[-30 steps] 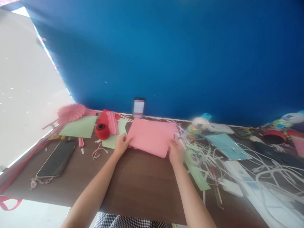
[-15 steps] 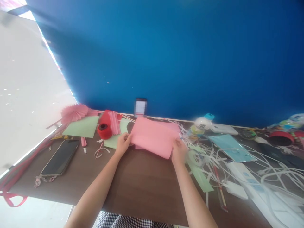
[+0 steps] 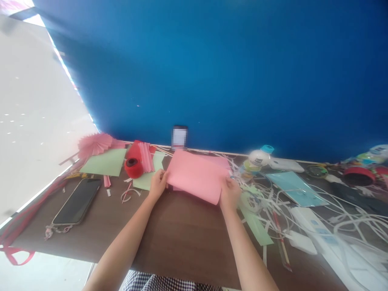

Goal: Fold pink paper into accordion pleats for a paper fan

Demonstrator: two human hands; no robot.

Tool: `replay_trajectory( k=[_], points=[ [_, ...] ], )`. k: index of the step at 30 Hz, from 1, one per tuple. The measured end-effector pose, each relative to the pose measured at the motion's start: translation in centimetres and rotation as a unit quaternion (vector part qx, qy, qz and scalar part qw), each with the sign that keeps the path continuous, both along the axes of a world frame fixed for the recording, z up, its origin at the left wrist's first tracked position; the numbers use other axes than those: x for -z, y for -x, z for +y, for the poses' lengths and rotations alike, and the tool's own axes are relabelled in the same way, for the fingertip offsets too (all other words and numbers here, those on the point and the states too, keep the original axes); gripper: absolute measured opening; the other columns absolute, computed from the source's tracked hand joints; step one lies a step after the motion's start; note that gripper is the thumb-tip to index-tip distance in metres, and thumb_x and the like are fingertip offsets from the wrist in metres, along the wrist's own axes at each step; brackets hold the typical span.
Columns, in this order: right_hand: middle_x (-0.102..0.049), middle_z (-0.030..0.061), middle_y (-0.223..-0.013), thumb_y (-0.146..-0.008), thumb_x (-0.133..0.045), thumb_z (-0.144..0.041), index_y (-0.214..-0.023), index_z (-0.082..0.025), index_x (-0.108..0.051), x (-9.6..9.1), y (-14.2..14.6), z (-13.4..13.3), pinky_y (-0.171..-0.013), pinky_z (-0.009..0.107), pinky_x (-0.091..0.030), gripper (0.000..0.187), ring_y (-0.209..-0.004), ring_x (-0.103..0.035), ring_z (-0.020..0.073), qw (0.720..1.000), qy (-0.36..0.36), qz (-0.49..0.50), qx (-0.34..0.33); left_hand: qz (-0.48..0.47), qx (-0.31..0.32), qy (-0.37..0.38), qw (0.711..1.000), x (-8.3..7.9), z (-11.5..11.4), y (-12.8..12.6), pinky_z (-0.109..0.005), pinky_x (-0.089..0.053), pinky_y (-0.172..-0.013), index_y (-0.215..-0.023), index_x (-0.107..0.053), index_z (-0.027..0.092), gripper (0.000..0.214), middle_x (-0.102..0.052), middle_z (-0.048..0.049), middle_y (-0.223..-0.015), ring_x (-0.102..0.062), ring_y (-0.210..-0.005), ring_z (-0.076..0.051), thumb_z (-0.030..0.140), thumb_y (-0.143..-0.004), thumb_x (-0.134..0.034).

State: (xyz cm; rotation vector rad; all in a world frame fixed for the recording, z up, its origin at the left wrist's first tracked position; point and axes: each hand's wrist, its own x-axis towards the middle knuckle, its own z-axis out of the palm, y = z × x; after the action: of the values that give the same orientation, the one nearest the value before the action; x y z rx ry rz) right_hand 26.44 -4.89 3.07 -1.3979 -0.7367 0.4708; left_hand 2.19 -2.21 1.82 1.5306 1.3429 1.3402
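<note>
A sheet of pink paper (image 3: 194, 176) is held up between my two hands, tilted so its right side hangs lower, with its near edge bowed. My left hand (image 3: 158, 182) pinches its left edge. My right hand (image 3: 229, 192) grips the right edge, fingers partly behind the sheet. More pink paper (image 3: 222, 162) shows behind it on the brown table (image 3: 184, 242). Left of my left hand lie green paper (image 3: 142, 182), a red ribbon roll (image 3: 133, 167) and a pleated pink paper strip (image 3: 147, 157).
At left are a phone (image 3: 77, 201), a pink paper fan (image 3: 95, 144) and green paper (image 3: 104, 162). To the right lie tangled white cables (image 3: 273, 198), a bottle (image 3: 256, 159), a blue packet (image 3: 295, 188) and a power strip (image 3: 330, 242). A blue wall panel (image 3: 212, 72) rises behind.
My right hand has shifted very slightly, and the pink paper's lower right corner sits a touch lower. My left hand keeps its hold in almost the same place.
</note>
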Motion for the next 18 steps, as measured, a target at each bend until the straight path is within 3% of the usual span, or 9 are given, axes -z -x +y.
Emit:
replay_trajectory(
  k=[18],
  points=[
    [-0.068, 0.0077, -0.079, -0.063, -0.064, -0.037, -0.076, -0.014, -0.063, -0.63, 0.14, -0.43, -0.069, 0.032, -0.046, 0.027, -0.078, -0.062, 0.0218, 1.000, 0.013, -0.008, 0.007, -0.032, 0.011, 0.020, 0.999, -0.31, -0.23, -0.12, -0.019, -0.032, -0.038, -0.062, -0.043, 0.019, 0.030, -0.046, 0.0056, -0.037, -0.043, -0.032, -0.009, 0.044, -0.079, -0.047]
  ],
)
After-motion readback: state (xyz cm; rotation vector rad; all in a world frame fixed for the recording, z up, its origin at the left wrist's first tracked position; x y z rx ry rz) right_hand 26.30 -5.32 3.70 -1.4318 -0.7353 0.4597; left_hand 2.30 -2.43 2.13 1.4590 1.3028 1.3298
